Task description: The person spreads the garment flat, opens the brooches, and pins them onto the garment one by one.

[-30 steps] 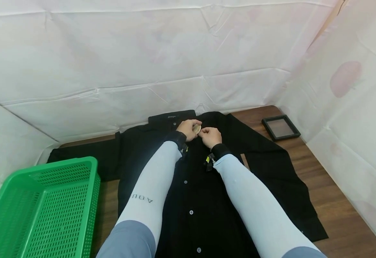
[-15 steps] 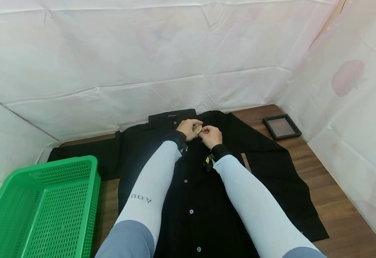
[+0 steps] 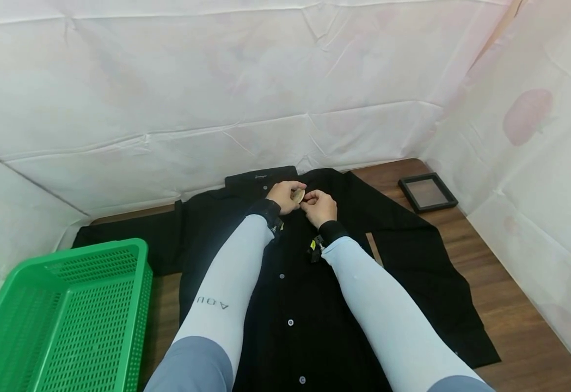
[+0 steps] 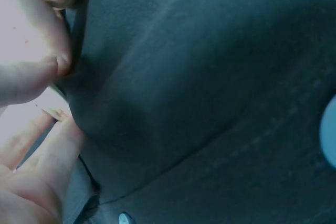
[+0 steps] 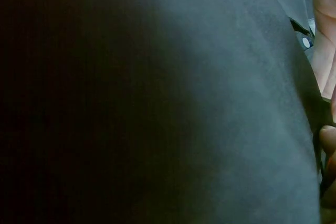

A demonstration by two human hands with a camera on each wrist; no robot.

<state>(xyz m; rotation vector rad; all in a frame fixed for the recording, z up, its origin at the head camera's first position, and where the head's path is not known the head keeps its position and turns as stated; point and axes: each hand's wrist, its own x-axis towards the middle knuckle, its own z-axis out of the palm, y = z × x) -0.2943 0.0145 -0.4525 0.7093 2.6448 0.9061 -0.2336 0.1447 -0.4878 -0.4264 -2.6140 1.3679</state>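
Observation:
A black button-up shirt (image 3: 324,316) lies spread front up, its collar toward the back wall. Near the upper placket my left hand (image 3: 282,196) holds a small round beige disc (image 3: 298,195), maybe a badge. Close beside it, my right hand (image 3: 321,209) pinches dark cloth between thumb and forefinger, at the disc's edge. In the left wrist view, fingertips (image 4: 62,64) grip a raised fold of the shirt (image 4: 173,77). The right wrist view is mostly filled by lifted cloth (image 5: 247,103), with both hands cut off at its right edge. Fingers hide the disc's far side.
A green perforated plastic basket (image 3: 143,267) stands at the left, in front of one sleeve. At the back right corner of the wooden table (image 3: 510,321) lies a black-framed square case (image 3: 427,193). White sheeting (image 3: 246,81) hangs behind and along the sides.
Both hands stay at the same spot on the shirt, with the disc still in the left. The right wrist shifts very slightly left; the head view moves a little.

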